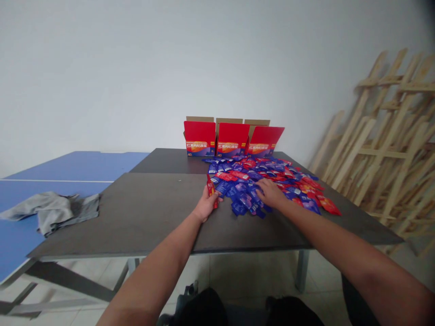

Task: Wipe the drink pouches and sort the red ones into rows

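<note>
Dark table (152, 208) beneath heaped packets (249, 194)

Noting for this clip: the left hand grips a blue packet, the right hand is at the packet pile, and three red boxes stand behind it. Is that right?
Not quite: the head view shows the left hand gripping a red packet. The right hand is at the packet pile, with three red boxes behind it.

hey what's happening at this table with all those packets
A person's left hand grips a red packet upright on the dark tabletop. Their right hand is on the pile of blue and red packets. Behind the pile, three red cartons stand in a row with their flaps up.
</note>
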Action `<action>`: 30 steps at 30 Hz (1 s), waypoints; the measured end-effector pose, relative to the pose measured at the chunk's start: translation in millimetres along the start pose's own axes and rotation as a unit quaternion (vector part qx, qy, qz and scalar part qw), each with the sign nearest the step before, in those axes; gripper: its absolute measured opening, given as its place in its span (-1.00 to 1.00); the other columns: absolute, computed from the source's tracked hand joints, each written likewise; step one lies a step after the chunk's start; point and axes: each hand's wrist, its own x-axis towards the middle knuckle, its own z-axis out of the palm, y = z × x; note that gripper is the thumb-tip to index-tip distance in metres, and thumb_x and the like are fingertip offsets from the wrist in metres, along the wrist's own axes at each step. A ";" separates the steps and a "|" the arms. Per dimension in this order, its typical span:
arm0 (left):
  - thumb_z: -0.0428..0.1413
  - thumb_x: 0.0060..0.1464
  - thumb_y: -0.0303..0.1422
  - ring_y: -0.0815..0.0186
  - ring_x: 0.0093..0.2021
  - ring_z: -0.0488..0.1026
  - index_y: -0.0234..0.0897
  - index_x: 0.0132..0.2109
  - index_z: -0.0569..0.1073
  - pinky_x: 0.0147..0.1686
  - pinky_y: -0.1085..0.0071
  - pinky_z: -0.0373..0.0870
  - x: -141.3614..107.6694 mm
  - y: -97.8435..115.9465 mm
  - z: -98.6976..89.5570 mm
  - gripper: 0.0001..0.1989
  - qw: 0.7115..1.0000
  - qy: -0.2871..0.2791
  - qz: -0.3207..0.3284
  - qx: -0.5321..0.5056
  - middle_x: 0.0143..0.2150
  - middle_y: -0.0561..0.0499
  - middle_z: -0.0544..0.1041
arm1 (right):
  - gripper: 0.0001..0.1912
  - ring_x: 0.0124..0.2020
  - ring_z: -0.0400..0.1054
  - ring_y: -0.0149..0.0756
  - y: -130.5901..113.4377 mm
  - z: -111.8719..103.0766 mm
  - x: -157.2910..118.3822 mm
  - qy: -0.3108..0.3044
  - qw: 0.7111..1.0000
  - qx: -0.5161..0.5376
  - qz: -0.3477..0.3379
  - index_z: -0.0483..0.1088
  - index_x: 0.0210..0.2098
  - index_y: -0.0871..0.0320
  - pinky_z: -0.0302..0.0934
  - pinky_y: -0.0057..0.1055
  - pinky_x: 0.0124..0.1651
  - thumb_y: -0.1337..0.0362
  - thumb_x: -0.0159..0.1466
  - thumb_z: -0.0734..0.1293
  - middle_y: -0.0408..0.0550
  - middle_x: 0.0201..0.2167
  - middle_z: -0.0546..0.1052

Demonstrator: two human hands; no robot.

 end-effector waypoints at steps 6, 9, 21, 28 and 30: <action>0.22 0.01 -0.22 0.42 -0.41 0.47 -0.14 0.16 0.20 -0.45 0.52 0.33 -1.1 2.0 0.5 -0.41 1.000 0.004 -0.006 -0.007 -0.21 0.02 0.49 | -0.60 0.03 0.22 -0.06 -59.6 16.0 69.9 -0.026 0.998 -0.010 0.052 0.39 0.07 0.18 0.10 -0.18 0.09 0.24 0.27 0.20 0.16 0.02 0.42; 0.22 0.02 -0.23 0.43 -0.41 0.46 -0.15 0.15 0.20 -0.46 0.53 0.31 -1.0 2.1 0.3 -0.41 1.000 -0.002 -0.002 -0.012 -0.18 0.00 0.49 | -0.51 0.01 0.23 -0.03 -73.8 31.1 94.6 -0.052 0.992 -0.018 0.109 0.35 0.13 0.14 0.10 -0.17 0.04 0.30 0.20 0.23 0.17 0.06 0.42; 0.21 0.03 -0.24 0.43 -0.39 0.48 -0.20 0.08 0.24 -0.44 0.53 0.34 -1.5 1.7 1.1 -0.50 1.000 0.010 -0.012 -0.020 -0.15 -0.02 0.47 | -0.60 -0.10 0.28 -0.01 -61.6 20.8 119.0 0.026 0.980 0.087 0.178 0.50 -0.18 0.18 0.08 -0.13 -0.01 0.15 0.34 0.09 0.20 -0.19 0.53; 0.19 0.04 -0.27 0.39 -0.39 0.50 -0.19 0.10 0.20 -0.41 0.49 0.38 -0.2 3.1 2.7 -0.49 0.997 0.032 -0.014 -0.062 -0.22 0.02 0.47 | -0.53 -0.25 0.33 -0.18 -86.6 9.0 87.2 0.266 0.861 0.356 0.249 0.37 -0.15 0.17 0.20 -0.30 -0.11 -0.05 0.32 0.05 0.02 -0.29 0.50; 0.19 0.03 -0.26 0.37 -0.38 0.51 -0.21 0.06 0.20 -0.40 0.47 0.39 0.5 2.3 1.3 -0.51 0.997 0.039 -0.014 -0.068 -0.21 0.01 0.48 | -0.55 -0.20 0.32 -0.18 -98.9 15.1 77.1 0.296 0.820 0.396 0.290 0.32 -0.11 0.16 0.19 -0.27 -0.06 -0.04 0.32 0.05 0.04 -0.24 0.48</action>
